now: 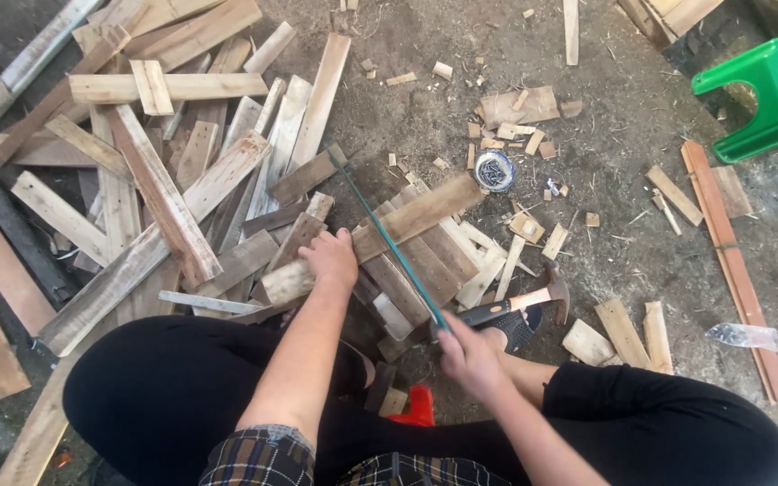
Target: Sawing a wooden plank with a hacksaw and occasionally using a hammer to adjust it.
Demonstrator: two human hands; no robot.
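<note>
The left hand (330,258) presses flat, fingers together, on a plank (380,236) lying across the woodpile; the right hand (465,353) grips a saw (389,238) whose blade rests on it. The plank looks uncut as yet, though many short offcuts (488,261) lie around. A round blue-and-white tin (494,170) sits beyond, a green stool (763,94) far right.

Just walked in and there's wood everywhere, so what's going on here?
A person sits low on the dirt ground amid wood offcuts. Their left hand presses down on a long plank lying across a heap of boards, while the right hand grips a thin green-bladed saw laid across that plank. A claw hammer lies beside the right hand, and a green plastic stool stands farther off.
</note>
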